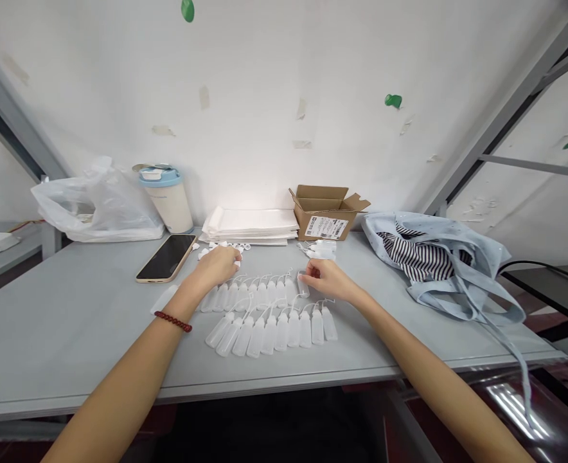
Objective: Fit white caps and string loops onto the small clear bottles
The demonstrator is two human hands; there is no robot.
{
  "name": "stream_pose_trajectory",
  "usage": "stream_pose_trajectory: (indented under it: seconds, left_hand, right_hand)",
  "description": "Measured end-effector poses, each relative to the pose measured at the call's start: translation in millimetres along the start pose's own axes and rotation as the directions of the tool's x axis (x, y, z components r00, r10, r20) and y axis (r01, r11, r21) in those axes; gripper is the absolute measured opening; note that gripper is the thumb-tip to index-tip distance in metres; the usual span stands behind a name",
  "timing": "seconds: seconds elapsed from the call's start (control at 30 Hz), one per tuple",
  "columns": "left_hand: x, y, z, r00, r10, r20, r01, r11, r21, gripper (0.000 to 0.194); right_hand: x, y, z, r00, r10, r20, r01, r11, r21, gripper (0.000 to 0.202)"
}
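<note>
My right hand (329, 278) has its thumb and fingers pinched at a small translucent plastic bottle (303, 287), at the right end of the back row. My left hand (219, 265) is over a pile of small white plastic caps (229, 245), fingers curled together; whatever they hold is hidden. In front of both hands lie two rows of similar bottles: a front row (269, 334) and a back row (238, 297), with thin white cords or strips at their necks. Behind my right hand sits a small group of white pieces (320, 249).
Along the wall stand a white plastic bag (96, 206), a tumbler with a blue lid (168, 202), a stack of white paper or envelopes (250, 225) and an open cardboard box (325, 215). A phone (167, 257) lies left; a light-blue cloth bag (438, 251) lies right.
</note>
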State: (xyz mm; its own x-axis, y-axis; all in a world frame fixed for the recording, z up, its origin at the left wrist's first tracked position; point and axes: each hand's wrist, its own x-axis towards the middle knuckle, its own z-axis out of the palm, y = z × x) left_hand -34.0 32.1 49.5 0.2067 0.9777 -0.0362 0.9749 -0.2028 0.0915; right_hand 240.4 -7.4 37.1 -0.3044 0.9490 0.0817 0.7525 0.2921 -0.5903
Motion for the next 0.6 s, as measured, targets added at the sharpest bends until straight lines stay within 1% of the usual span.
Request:
stream_pose_trajectory:
  seconds: [0.07, 0.17, 0.3, 0.5, 0.6]
  left_hand:
    - [0.3, -0.1, 0.1, 1.0, 0.002, 0.003, -0.002, 1.0, -0.001, 0.035]
    - [0.1, 0.2, -0.4, 1.0, 0.005, 0.006, -0.005, 1.0, -0.003, 0.034]
    - [-1.7, 1.6, -2.0, 1.0, 0.01, -0.003, -0.01, 1.0, -0.007, 0.033]
    - [-2.1, 2.1, -2.4, 1.0, 0.003, -0.011, -0.004, 1.0, -0.011, 0.031]
    - [-1.5, 1.8, -2.0, 1.0, 0.004, -0.008, -0.004, 1.0, -0.008, 0.032]
  right_hand:
    - [-1.4, -1.3, -0.4, 1.0, 0.009, 0.017, -0.009, 1.0, -0.026, 0.024]
    - [-3.0, -3.5, -0.7, 0.997, 0.036, 0.073, -0.031, 0.996, -0.081, 0.029]
    - [-2.5, -3.6, -1.3, 0.99, 0.063, 0.126, -0.049, 0.992, -0.112, 0.03]
    - [-1.5, 0.8, -2.1, 0.995, 0.063, 0.072, -0.056, 0.993, -0.1, 0.026]
    - [-2.1, 1.5, -1.8, 0.997, 0.034, 0.074, -0.027, 0.995, -0.099, 0.032]
